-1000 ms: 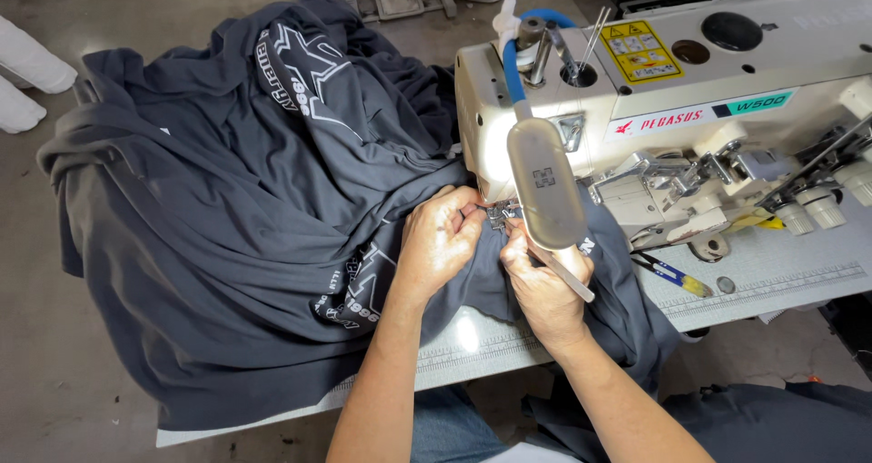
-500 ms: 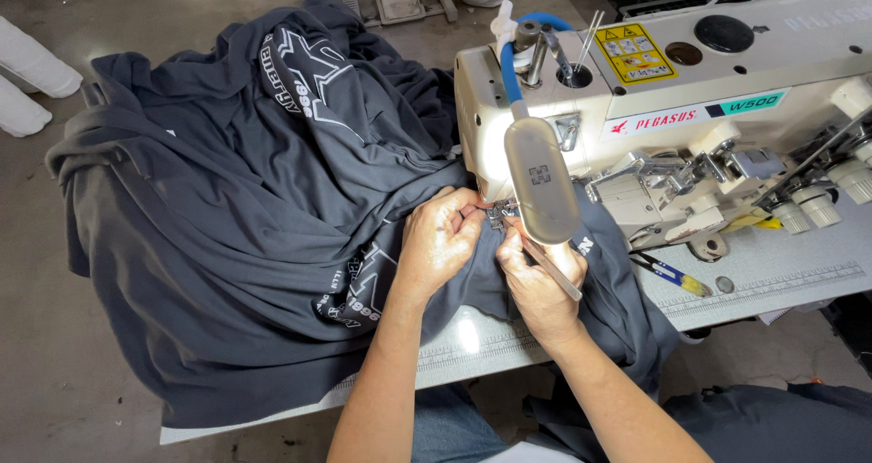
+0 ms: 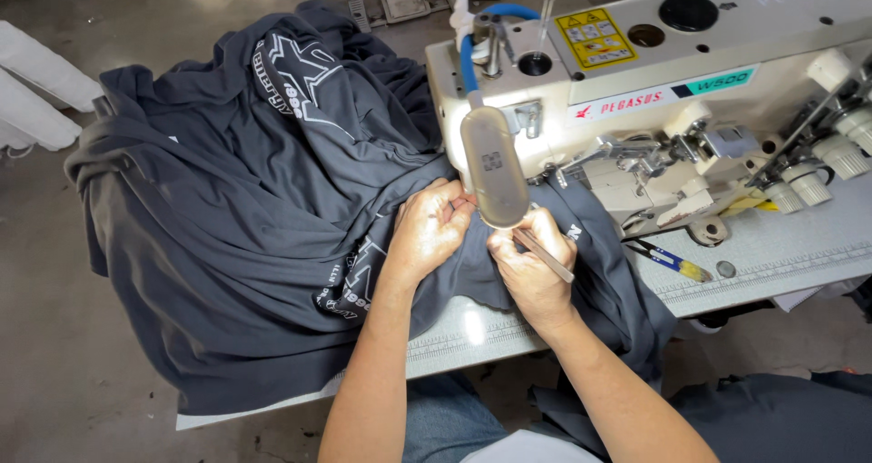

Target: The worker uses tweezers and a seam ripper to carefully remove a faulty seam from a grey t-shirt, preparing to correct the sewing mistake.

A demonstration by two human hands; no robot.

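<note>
A pile of dark grey garments (image 3: 236, 227) with white prints covers the left of the sewing table. My left hand (image 3: 427, 236) pinches a fold of the grey fabric just left of the needle area. Close beside it, my right hand (image 3: 531, 272) presses on the same fabric and grips a thin metal tool (image 3: 545, 256), tweezers or an awl, that points down to the right. A grey lamp head (image 3: 493, 168) on a blue neck hangs over both hands and hides the needle.
A cream industrial sewing machine (image 3: 690, 72) fills the upper right. Small snips with a yellow and blue handle (image 3: 672, 261) lie on the table (image 3: 781, 254) to its right. White bundles (image 3: 36, 90) sit on the concrete floor at the far left.
The hands stay at the needle area with small finger shifts. The view has drifted slightly; the fabric pile looks the same.
</note>
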